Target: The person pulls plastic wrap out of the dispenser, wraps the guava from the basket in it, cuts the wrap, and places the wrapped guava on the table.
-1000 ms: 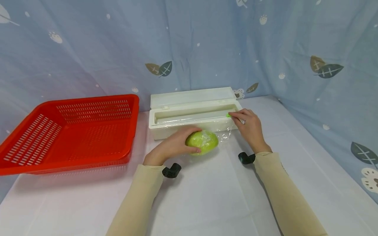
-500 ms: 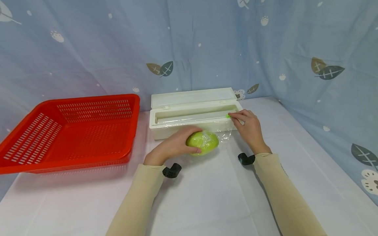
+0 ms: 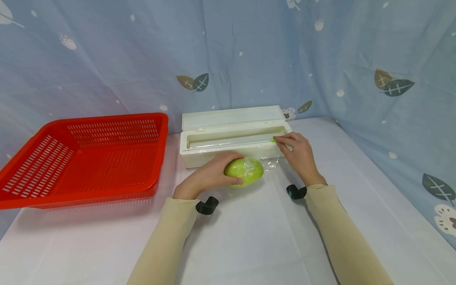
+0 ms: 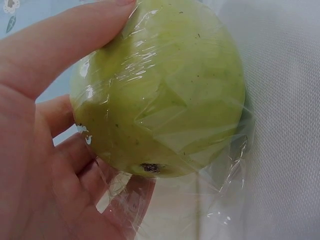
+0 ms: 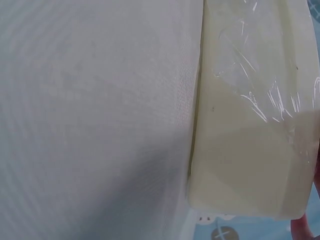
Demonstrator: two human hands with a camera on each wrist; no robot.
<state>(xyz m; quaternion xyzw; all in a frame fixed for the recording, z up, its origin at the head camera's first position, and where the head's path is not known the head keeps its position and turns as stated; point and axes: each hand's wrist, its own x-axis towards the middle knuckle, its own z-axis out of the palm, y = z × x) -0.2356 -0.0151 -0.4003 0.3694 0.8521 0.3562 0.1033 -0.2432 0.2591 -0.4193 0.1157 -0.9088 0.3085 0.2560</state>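
Observation:
My left hand (image 3: 208, 176) grips a green apple (image 3: 249, 171) in front of a white cling film box (image 3: 235, 152). Shiny film is stretched over the apple's skin, wrinkled around the dark end in the left wrist view, where the fingers (image 4: 65, 45) curl round one side. From the apple, clear film (image 3: 272, 164) runs up to the box's front. At the box's right end, my right hand (image 3: 301, 156) pinches a small bright green slide cutter (image 3: 273, 139) on the front edge. In the right wrist view, only a bit of fingers (image 5: 301, 227) shows beyond the box.
The box's lid (image 3: 233, 118) stands open at the back, with a pale roll (image 3: 228, 141) inside. A red perforated basket (image 3: 107, 194) sits to the left. White cloth (image 3: 249, 237) covers the table; a blue patterned curtain (image 3: 249, 59) hangs behind and to the right.
My right hand and the green slide cutter have shifted slightly left along the box's edge. The left hand and the apple stay in place.

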